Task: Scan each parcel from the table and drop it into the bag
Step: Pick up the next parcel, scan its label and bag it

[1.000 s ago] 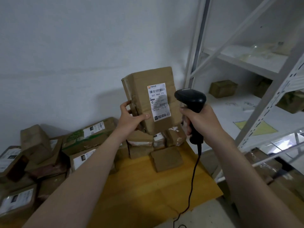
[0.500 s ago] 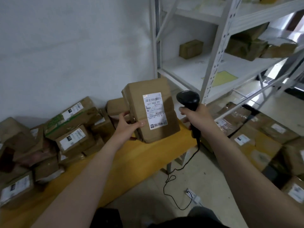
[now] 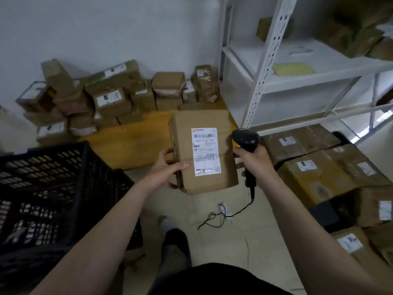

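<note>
Parcel (image 3: 202,150) clamped in left hand (image 3: 168,169), right hand (image 3: 254,160) gripping scanner (image 3: 245,139); drop outstanding, many parcels (image 3: 112,99) remain on table (image 3: 138,141).

Parcel (image 3: 202,154) lowered off table toward floor; black crate (image 3: 53,188) now in view at left.

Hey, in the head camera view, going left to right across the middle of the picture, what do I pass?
Black plastic crate → left hand → held parcel → right hand gripping the barcode scanner → large labelled boxes on the floor.
</note>
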